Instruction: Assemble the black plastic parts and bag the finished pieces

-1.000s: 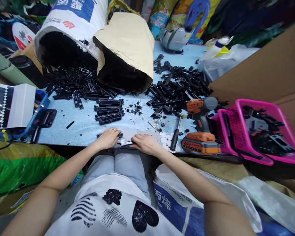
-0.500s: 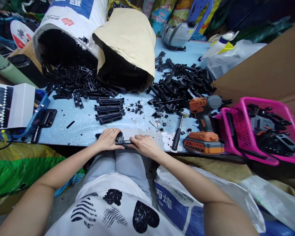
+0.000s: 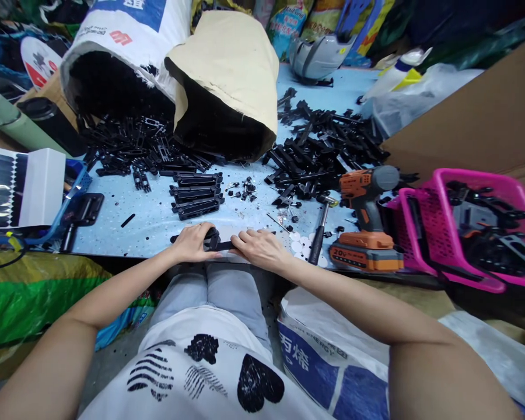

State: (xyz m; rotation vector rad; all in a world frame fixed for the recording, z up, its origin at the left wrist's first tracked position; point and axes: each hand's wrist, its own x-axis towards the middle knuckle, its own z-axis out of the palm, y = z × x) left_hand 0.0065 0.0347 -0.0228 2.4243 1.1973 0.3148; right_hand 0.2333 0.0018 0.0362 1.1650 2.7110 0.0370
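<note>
A pink basket [image 3: 422,230] at the right holds black plastic pieces [image 3: 485,227]. On the far side a white sack [image 3: 126,35] and a tan sack [image 3: 231,64] lie tipped over, with loose black parts [image 3: 126,146] spread before their mouths on the pale blue table [image 3: 153,216]. At the table's near edge, the left hand [image 3: 195,242] and right hand [image 3: 260,248] each close around one end of a black plastic part [image 3: 215,242]. An orange drill [image 3: 365,221] and a hammer [image 3: 318,233] rest just to the right. Coloured bags crowd the room.

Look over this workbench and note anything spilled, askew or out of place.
The white sack and the tan sack lie tipped on their sides, black plastic parts spilling from their mouths across the blue table. Beyond the left hand and right hand, small black bits lie scattered.
</note>
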